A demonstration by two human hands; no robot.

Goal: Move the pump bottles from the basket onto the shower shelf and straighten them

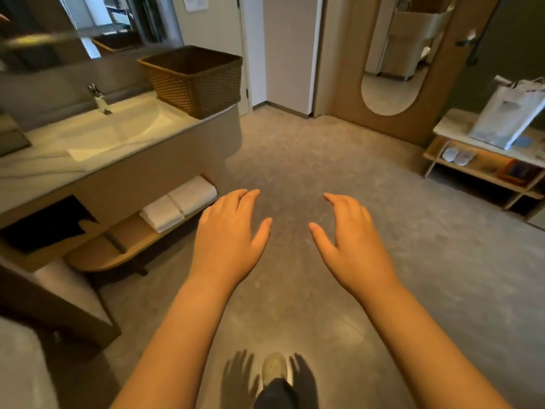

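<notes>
A brown woven basket (194, 81) stands on the right end of the vanity counter (44, 160), at the upper left of the head view. Its inside is hidden from here, and no pump bottle or shower shelf shows. My left hand (230, 234) and my right hand (351, 240) are stretched forward over the grey floor, palms down, fingers apart and holding nothing. Both hands are well below and to the right of the basket.
A sink with a tap (100, 98) sits left of the basket. Folded white towels (180, 205) lie on the shelf under the counter. At the right, a low bench (483, 163) carries a white bag (507, 113). A door with an oval mirror (395, 60) stands ahead.
</notes>
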